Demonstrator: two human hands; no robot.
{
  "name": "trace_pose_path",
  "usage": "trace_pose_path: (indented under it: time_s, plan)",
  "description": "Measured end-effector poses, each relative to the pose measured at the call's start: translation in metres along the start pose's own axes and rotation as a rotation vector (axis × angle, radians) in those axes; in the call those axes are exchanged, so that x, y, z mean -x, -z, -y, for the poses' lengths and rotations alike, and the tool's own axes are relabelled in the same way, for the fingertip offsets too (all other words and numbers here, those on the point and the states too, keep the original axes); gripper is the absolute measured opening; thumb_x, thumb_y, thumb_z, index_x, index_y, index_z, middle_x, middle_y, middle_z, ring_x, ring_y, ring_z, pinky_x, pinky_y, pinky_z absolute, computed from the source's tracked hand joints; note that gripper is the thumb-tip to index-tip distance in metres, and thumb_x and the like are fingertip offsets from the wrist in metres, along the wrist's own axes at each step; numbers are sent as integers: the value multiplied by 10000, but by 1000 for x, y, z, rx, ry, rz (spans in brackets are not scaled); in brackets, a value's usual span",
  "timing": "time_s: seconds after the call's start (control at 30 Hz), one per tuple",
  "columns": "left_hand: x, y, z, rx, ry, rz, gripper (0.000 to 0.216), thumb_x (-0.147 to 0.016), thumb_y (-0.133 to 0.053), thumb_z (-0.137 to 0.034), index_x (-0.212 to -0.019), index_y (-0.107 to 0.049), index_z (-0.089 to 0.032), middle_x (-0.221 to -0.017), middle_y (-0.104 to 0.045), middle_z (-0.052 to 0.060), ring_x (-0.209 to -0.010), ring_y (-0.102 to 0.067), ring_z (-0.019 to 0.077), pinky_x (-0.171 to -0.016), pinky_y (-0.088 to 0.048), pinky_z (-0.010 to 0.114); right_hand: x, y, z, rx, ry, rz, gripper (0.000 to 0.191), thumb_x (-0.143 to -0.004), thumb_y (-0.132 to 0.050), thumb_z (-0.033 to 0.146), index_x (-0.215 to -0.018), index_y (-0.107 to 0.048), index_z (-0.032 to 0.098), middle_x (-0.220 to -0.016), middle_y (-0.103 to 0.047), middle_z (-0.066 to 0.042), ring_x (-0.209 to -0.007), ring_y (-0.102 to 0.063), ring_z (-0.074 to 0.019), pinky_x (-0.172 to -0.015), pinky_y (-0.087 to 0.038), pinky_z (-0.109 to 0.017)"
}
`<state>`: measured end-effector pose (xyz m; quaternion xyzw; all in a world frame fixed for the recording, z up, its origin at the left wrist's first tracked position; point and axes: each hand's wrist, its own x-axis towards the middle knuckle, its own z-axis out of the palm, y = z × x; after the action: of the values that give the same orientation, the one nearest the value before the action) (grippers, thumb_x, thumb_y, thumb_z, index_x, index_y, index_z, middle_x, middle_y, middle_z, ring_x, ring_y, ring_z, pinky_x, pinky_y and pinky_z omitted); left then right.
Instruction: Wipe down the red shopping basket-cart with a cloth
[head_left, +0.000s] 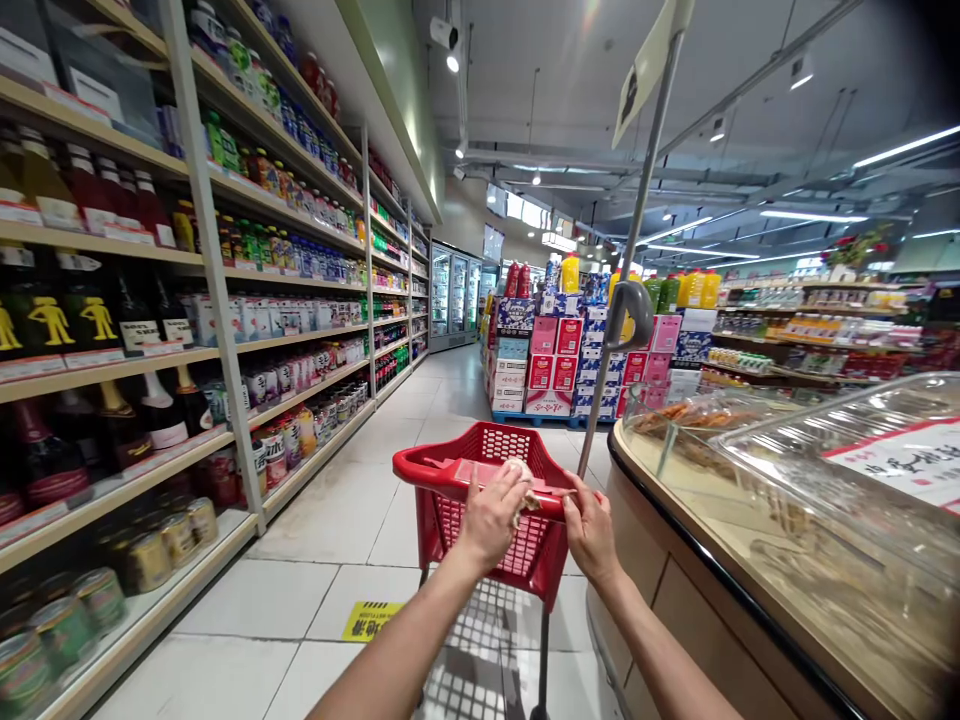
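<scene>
A red shopping cart (pixel 450 500) with a plastic basket stands in front of me in a shop aisle. My left hand (pixel 491 520) is closed round a small crumpled white thing (pixel 521 475), perhaps a tissue, held at the cart's near rim. My right hand (pixel 591 530) is closed in a pinch at the rim just to the right, touching the same white thing or the rim; I cannot tell which. A grey pole (pixel 611 350) with a hooked handle rises from the cart to a sign above.
Shelves of bottles, cans and cartons (pixel 187 330) line the left side. A curved counter with clear lids over food (pixel 787 470) runs along the right. Stacked boxes and drink bottles (pixel 555 360) stand ahead, with glass-door fridges (pixel 454 295) beyond. A yellow floor sticker (pixel 371 620) lies below.
</scene>
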<state>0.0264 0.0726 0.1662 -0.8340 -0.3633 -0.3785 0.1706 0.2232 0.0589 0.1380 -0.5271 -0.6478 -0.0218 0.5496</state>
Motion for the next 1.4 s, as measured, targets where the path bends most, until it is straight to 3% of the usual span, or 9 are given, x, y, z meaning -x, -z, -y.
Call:
trace_pose_path:
  time_s: [0.2, 0.4, 0.47, 0.63, 0.8, 0.97, 1.17, 1.33, 1.4]
  plan:
    - [4, 12, 36, -120, 279, -144, 377, -827, -345, -114, -1131, -549, -207, -1198, -577, 86, -1130, -515, 214, -1060, -104, 561, -5, 7, 0, -3, -37, 35, 410, -851, -278, 341, -1164, -493, 186, -1055, -643, -90, -1041, -547, -219, -998, -218, -510]
    - [-15, -26, -29, 21, -147, -64, 359, -851, -380, -145, -1162, -524, -251, -1223, -564, 21, -1185, -460, 151, -1100, -64, 443, -4, 9, -2, 9, 16, 30, 428, -868, -243, 351, -1182, -483, 185, -1141, -603, -93, -1048, -554, -215, -987, -266, -510]
    - [-14, -23, -26, 13, -163, -70, 372, -853, -370, -135, -1174, -513, -257, -1230, -557, 26, -1180, -465, 154, -1097, -54, 453, -2, 14, -4, 12, 21, 25, 430, -874, -254, 344, -1231, -440, 192, -1089, -632, -75, -1040, -559, -203, -982, -301, -480]
    - [-6, -6, 3, -81, 100, -164, 384, -831, -358, -104, -1159, -525, -216, -1220, -561, 80, -1163, -484, 204, -1072, -52, 536, -10, 16, 8, 86, 5, 40, 434, -889, -258, 340, -1272, -421, 216, -1060, -645, -62, -1018, -569, -196, -975, -325, -459]
    - [-7, -15, -10, -15, -163, -79, 329, -844, -405, -152, -1121, -554, -245, -1215, -570, 37, -1177, -469, 161, -1098, -65, 442, -22, 0, 21, 85, -34, 32, 479, -893, -215, 384, -1237, -478, 180, -1019, -653, -88, -1014, -566, -211, -955, -339, -457]
    - [-7, -2, 13, -72, 153, -119, 382, -808, -375, -84, -1121, -549, -219, -1215, -566, 75, -1143, -502, 204, -1064, -61, 558, -20, -5, 16, -4, -83, -10, 522, -885, -202, 434, -1236, -480, 165, -1097, -625, -95, -1017, -552, -210, -920, -372, -414]
    - [-10, -11, -4, -26, -94, -32, 365, -829, -394, -119, -1128, -551, -260, -1227, -561, 38, -1186, -459, 170, -1091, -75, 483, -17, -8, 18, -15, -75, 16, 519, -883, -202, 435, -1204, -500, 156, -1120, -614, -93, -1039, -541, -205, -920, -361, -399]
    - [-2, 10, 30, -95, 179, -96, 347, -816, -382, -107, -1063, -585, -241, -1197, -582, 63, -1117, -523, 207, -1070, -78, 552, -15, -9, 19, -3, -83, -14, 517, -880, -213, 431, -1190, -514, 147, -1018, -656, -87, -993, -547, -210, -915, -356, -408]
    - [-1, 12, 28, -102, 189, -94, 343, -813, -388, -108, -1061, -585, -237, -1192, -586, 62, -1122, -519, 210, -1067, -90, 556, -14, -10, 20, 22, -76, -41, 512, -881, -210, 427, -1179, -524, 153, -1014, -658, -83, -987, -547, -213, -931, -333, -427]
